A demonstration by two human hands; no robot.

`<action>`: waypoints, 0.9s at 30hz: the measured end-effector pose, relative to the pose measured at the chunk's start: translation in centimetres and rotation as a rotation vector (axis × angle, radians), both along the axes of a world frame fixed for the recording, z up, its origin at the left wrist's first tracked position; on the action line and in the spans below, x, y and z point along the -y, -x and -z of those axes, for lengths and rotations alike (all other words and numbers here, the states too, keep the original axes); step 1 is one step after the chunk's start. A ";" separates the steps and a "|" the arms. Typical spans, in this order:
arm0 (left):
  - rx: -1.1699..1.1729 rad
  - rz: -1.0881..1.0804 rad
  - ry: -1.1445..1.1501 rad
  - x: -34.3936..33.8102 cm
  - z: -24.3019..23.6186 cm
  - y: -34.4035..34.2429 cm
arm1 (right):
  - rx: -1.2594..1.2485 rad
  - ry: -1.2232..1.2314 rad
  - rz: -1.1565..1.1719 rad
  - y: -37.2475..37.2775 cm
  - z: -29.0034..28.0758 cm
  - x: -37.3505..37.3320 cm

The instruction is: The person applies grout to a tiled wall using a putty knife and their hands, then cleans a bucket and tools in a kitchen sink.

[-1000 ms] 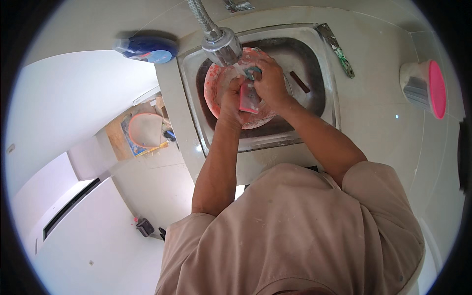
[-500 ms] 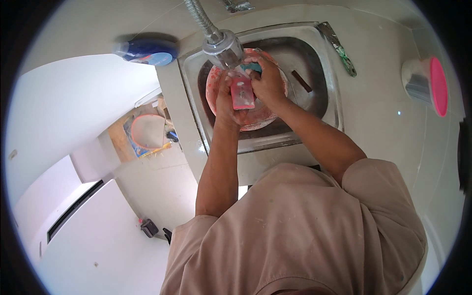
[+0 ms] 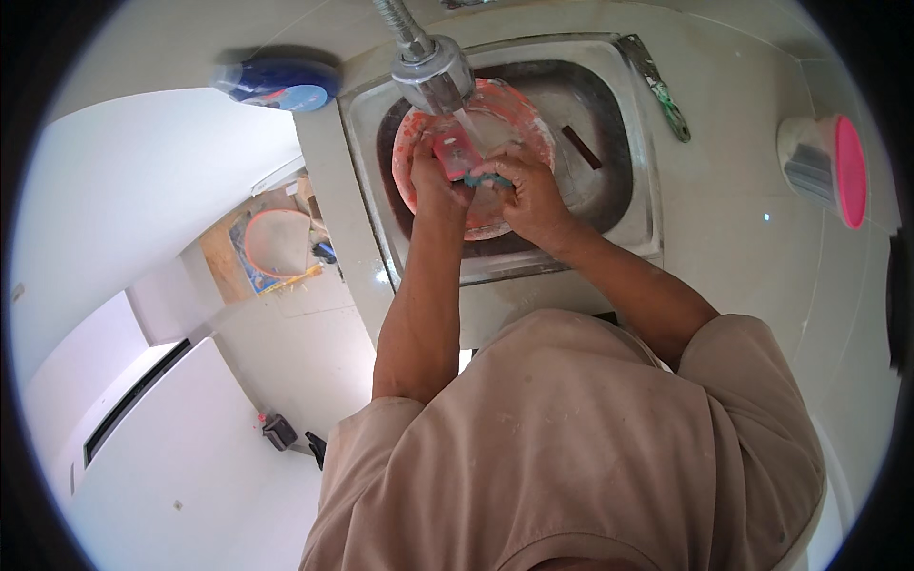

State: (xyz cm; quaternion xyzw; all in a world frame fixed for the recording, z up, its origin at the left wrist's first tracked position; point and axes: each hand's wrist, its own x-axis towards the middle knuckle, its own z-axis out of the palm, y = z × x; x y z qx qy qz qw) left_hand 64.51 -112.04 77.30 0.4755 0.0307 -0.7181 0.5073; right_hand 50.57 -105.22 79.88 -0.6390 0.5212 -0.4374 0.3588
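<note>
Pink block (image 3: 458,152) x1 gripped, L hand (image 3: 435,183); teal sponge (image 3: 487,179) x1 pinched, R hand (image 3: 535,195); tub (image 3: 522,107) x1 below.

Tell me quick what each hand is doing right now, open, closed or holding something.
Left hand: closed, holding the pink block.
Right hand: closed, gripping the teal pad against the block's near end.

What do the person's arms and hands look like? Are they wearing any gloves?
No gloves! The left hand and right hand are both bare, and so are the forearms. I can't see a watch or bracelet. The shirt is brownish beige, with short, loose sleeves and a few small pale specks on the front.
</note>
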 end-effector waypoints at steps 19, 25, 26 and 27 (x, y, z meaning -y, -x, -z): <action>-0.241 0.084 0.064 0.5 -0.5 0.4 | 0.176 -0.187 0.203 0.2 0.5 1.9; -0.028 0.294 0.091 -1.6 -0.6 0.9 | -0.003 0.264 0.193 0.5 0.9 6.2; 0.034 0.356 0.164 -2.0 -0.9 1.0 | -0.090 0.258 0.162 0.5 1.7 7.1; 0.101 0.409 0.237 -2.5 -1.1 0.7 | -0.169 0.252 0.123 0.3 1.5 7.6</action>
